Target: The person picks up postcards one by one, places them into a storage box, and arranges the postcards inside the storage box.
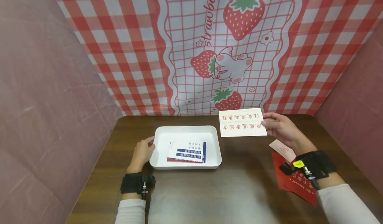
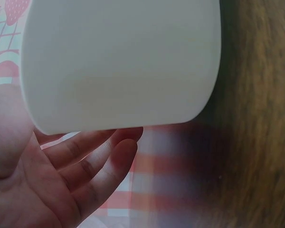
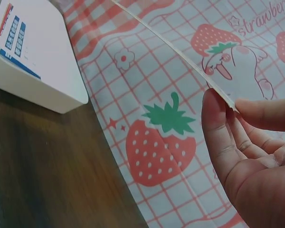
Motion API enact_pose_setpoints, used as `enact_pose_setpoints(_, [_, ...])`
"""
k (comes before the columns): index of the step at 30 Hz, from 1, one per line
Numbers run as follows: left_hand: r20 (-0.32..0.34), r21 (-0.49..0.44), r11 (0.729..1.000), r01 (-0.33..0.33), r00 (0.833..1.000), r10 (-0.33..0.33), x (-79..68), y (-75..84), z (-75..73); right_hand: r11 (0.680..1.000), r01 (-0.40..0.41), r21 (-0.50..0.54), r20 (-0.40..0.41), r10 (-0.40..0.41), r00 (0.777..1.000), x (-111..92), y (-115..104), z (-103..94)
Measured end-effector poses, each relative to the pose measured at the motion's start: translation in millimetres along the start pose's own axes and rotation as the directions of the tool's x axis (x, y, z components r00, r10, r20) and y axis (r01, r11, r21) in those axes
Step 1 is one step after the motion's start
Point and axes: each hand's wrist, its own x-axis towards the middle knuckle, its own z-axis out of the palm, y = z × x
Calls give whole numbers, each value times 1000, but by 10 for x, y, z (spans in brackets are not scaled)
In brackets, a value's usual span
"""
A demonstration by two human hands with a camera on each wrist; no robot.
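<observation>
My right hand pinches a cream card by its right edge, thumb against fingers, and holds it up above the table. Rows of brown characters cover its face. Edge-on, the card looks like a thin strip in the right wrist view. A white rectangular tray sits on the table with a small overlapping pile of cards inside, white, blue and red. At the tray's left end rests my left hand. Its loosely bent fingers lie against the tray's end wall, some fingertips partly hidden behind it.
Under my right forearm lie red cards and a small pale pink card, partly covered by the wrist strap. A red checked strawberry cloth hangs behind the brown wooden table. Pink walls stand on both sides.
</observation>
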Motion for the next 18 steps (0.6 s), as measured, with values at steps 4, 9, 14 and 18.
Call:
enact_pose_setpoints(4, [11, -10, 1000, 17, 1000, -17, 4, -1, 6, 1000, 10, 24, 12, -10, 1000, 12, 3, 64])
enact_pose_setpoints(9, [26, -15, 999, 35, 999, -35, 12, 4, 4, 1000, 8, 26, -21, -7, 1000, 28, 0, 141])
enact_pose_setpoints(14, [38, -19, 999, 48, 998, -47, 15, 16, -3, 1000, 1, 11, -30, -1, 1000, 45, -47, 201])
enact_pose_setpoints(18, [31, -12, 999, 40, 999, -40, 15, 13, -11, 1000, -17, -8, -19, 17, 1000, 53, -102, 232])
